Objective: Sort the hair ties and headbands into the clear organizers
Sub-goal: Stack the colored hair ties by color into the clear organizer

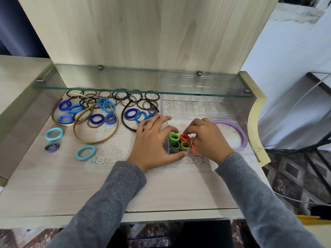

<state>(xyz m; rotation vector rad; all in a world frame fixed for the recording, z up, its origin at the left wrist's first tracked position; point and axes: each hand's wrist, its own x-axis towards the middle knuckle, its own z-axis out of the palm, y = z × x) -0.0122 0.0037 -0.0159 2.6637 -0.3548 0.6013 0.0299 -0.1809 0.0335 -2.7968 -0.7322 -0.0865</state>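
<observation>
A pale wood desk (53,185) is covered in part by a white lace mat (114,149), with a glass shelf (125,86) fixed above it against a wood back panel; a white wall and a patterned floor are seen to the right. The left hand (154,140) is laid open, fingers spread, against the left corner of a small clear organizer (179,151). The right hand (206,138) is curled down over the organizer's right side; whether a tie is pinched cannot be told. Between the hands, green ties (174,137) and a red tie (185,137) are stood on edge, openings turned toward the person. Just right of the right hand, pink headbands (240,133) are laid flat, arched rightward. Left of the left hand, blue ties (96,119) and a gold headband (95,129) are scattered, its open end pointing toward the back panel.
</observation>
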